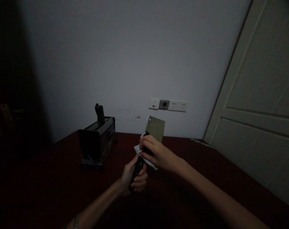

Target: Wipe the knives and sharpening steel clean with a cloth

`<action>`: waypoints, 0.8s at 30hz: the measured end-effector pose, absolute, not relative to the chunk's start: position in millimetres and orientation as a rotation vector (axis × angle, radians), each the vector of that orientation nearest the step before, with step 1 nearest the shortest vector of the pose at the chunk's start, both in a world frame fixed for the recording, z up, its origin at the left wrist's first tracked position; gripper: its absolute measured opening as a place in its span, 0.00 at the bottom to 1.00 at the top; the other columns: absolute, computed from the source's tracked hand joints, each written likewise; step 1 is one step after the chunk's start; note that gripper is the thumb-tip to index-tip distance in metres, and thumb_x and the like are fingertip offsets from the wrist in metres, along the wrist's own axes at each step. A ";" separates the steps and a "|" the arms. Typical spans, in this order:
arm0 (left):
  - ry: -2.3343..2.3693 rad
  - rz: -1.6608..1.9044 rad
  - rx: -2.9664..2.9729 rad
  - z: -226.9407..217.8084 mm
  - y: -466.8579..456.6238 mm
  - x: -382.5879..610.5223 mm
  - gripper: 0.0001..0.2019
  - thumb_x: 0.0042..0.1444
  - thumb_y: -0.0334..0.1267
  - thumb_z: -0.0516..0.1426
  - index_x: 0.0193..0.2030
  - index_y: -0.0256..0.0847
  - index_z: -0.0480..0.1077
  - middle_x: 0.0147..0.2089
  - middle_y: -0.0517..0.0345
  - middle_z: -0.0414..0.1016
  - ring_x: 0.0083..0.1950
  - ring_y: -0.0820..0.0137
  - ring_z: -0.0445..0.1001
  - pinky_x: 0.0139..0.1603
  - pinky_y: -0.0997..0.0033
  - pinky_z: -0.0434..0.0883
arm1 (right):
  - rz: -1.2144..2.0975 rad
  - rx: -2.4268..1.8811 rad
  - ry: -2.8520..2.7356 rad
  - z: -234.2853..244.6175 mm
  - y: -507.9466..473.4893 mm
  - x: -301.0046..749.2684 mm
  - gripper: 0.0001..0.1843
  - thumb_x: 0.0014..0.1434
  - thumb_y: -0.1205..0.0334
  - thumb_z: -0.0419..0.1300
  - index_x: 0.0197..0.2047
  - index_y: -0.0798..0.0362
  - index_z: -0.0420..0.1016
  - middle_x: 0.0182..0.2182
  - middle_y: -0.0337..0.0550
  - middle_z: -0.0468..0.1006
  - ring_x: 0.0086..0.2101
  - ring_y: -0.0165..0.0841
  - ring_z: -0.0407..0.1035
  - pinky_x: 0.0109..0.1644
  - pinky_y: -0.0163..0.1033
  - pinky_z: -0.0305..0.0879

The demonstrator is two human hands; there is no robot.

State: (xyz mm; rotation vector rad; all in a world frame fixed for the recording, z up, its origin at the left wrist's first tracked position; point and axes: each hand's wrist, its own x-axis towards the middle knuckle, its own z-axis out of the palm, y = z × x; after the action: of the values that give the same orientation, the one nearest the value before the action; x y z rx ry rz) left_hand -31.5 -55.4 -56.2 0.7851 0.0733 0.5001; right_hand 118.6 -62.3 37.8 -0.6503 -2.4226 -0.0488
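My left hand (134,178) is wrapped round the black riveted handle of a cleaver (155,128), whose broad blade points up and away from me. A small hole shows near the blade's top corner. Higher up, my right hand (156,151) pinches a white and black cloth (139,150) against the cleaver where handle and blade meet. Part of the cloth hangs below my right fingers, and the lower blade is hidden behind that hand.
A dark knife block (96,141) with black handles (100,114) sticking out of its top stands to the left on the dark red table (182,190). Wall sockets (177,106) are on the pale wall behind. A panelled door (258,127) rises at the right.
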 end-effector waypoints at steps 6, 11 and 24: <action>-0.038 0.431 0.731 -55.2 -54.2 -30.1 0.29 0.57 0.59 0.37 0.20 0.37 0.58 0.12 0.67 0.48 0.10 0.82 0.42 0.10 0.81 0.47 | -0.044 -0.673 -2.085 38.8 -47.5 124.5 0.05 0.58 0.66 0.52 0.39 0.52 0.64 0.37 0.45 0.69 0.40 0.34 0.64 0.45 0.41 0.62; -0.085 0.413 0.689 -57.1 -53.2 -29.4 0.29 0.58 0.58 0.35 0.20 0.37 0.59 0.12 0.67 0.47 0.09 0.82 0.42 0.10 0.81 0.47 | 0.108 -0.773 -1.696 47.7 -44.5 138.0 0.05 0.56 0.61 0.55 0.36 0.52 0.67 0.32 0.41 0.71 0.34 0.32 0.66 0.38 0.38 0.63; -0.057 0.412 0.750 -54.3 -56.2 -30.7 0.30 0.57 0.58 0.35 0.25 0.36 0.64 0.12 0.67 0.50 0.10 0.82 0.43 0.11 0.82 0.51 | -0.029 -0.776 -1.590 24.3 -35.4 140.9 0.04 0.55 0.62 0.57 0.35 0.50 0.70 0.35 0.42 0.71 0.39 0.36 0.65 0.45 0.45 0.62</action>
State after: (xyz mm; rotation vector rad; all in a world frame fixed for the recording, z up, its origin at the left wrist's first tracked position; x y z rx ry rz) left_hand -30.7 -56.2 -54.3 0.7503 -0.0566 0.4123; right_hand 140.9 -35.4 24.3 -0.7765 -1.5898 -0.0290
